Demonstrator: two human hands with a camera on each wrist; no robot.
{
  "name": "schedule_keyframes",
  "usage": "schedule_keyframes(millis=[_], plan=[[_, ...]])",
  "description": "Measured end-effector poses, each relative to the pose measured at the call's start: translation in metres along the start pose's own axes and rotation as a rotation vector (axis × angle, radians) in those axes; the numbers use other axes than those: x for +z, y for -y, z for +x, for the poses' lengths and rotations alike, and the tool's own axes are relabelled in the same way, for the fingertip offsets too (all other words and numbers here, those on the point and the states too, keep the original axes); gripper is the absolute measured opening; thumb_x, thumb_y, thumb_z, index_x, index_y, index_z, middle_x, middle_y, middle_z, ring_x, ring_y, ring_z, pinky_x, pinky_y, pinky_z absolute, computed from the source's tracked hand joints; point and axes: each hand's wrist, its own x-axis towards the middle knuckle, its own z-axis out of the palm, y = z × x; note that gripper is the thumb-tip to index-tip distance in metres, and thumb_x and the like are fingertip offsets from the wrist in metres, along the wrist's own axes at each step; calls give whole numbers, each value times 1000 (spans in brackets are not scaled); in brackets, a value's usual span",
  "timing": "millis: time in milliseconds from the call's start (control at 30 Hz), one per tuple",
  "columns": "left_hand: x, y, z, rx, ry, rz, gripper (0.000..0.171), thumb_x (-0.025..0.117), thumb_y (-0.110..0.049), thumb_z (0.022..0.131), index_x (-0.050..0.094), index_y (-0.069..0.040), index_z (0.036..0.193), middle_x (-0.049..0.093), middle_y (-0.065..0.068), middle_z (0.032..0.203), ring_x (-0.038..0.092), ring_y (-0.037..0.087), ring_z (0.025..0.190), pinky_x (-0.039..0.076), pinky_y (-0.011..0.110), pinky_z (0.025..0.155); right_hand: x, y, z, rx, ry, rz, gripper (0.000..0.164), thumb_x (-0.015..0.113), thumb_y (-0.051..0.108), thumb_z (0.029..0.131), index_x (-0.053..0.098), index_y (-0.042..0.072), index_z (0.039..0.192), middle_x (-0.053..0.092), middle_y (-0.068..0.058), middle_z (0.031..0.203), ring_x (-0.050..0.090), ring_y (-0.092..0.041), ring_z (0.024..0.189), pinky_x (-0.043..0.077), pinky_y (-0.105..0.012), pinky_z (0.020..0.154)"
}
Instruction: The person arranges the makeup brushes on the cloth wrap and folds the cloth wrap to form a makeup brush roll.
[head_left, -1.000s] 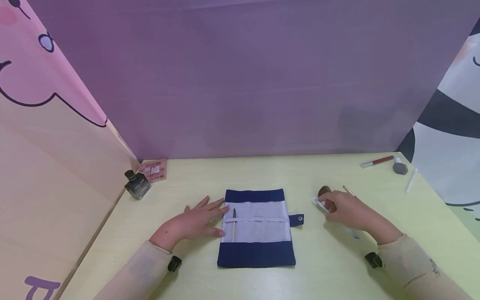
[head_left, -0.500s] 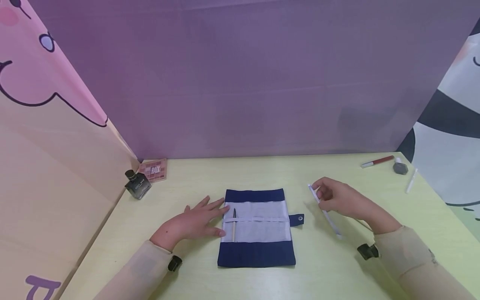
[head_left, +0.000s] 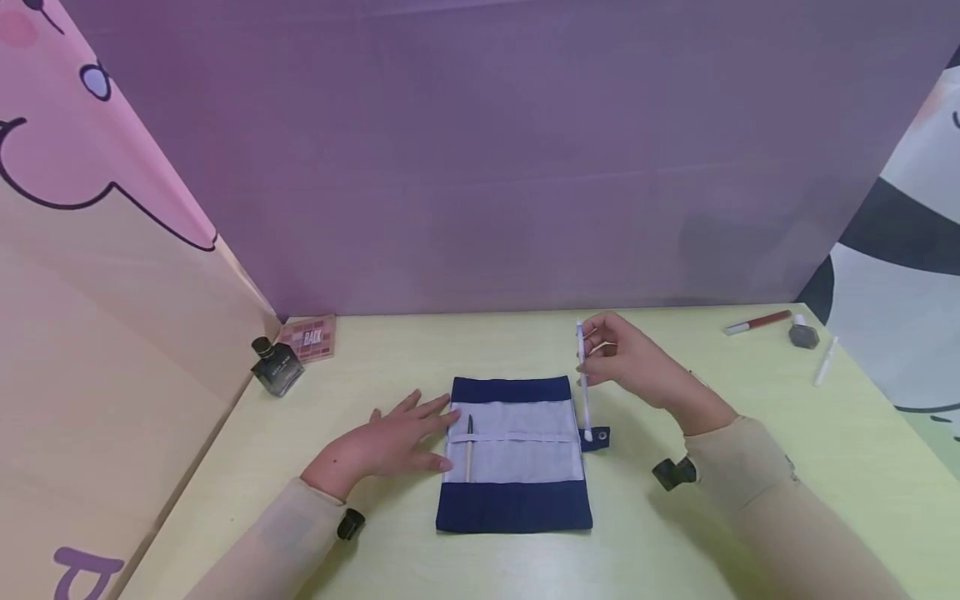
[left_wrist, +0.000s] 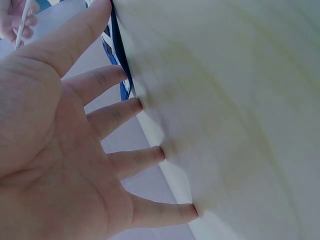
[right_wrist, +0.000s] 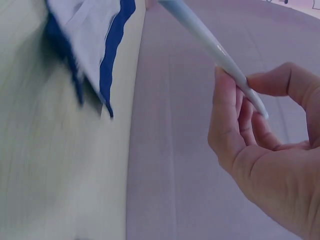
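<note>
A navy-and-white fabric roll (head_left: 517, 507) lies spread out, its snap tab (head_left: 602, 436) pointing right. Under its white elastic strip, at the left, sits a thin brush (head_left: 468, 450) with a dark tip. My left hand (head_left: 393, 442) rests with spread fingers at the roll's left edge; its fingertips (left_wrist: 159, 154) meet the tabletop in the left wrist view. My right hand (head_left: 630, 362) pinches a slim white pen-like stick (head_left: 584, 400) between thumb and fingers. The stick points down, its lower end overlapping the snap tab in the head view. Small print shows on the stick (right_wrist: 212, 47).
At the back left are a dark glass bottle (head_left: 277, 368) and a pink palette (head_left: 313, 338). A red-and-white tube (head_left: 759, 322), a small dark bottle (head_left: 803, 335) and a white stick (head_left: 826, 361) lie back right. Part of a thin item (head_left: 697, 378) shows behind my right arm.
My right hand has lifted the white stick off the table and carried it left and away, turning it nearly upright beside the roll. My left hand has stayed still.
</note>
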Motion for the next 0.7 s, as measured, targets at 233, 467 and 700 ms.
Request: schedule_keyframes(millis=[233, 467, 700], plan=[[0, 1, 2, -1, -7, 19, 79, 73, -53, 98, 40, -31, 166, 22, 0, 181, 7, 46, 169, 10, 92, 117, 23, 3, 29, 25, -37, 115, 47, 65, -4, 96, 40, -3, 136, 52, -14, 116, 68, -24, 100, 67, -40, 91], [0, 2, 3, -7, -8, 19, 79, 74, -52, 97, 41, -31, 166, 22, 1, 181, 7, 46, 169, 9, 92, 117, 54, -1, 53, 68, -65, 156, 42, 64, -6, 97, 39, -1, 131, 53, -15, 114, 70, -24, 95, 67, -45, 92], [0, 1, 3, -17, -5, 24, 79, 74, -53, 97, 41, -32, 166, 23, 1, 181, 8, 47, 168, 11, 92, 116, 83, -6, 70, 97, -76, 211, 38, 64, -9, 96, 39, 2, 124, 51, -13, 109, 69, -23, 89, 67, -45, 90]])
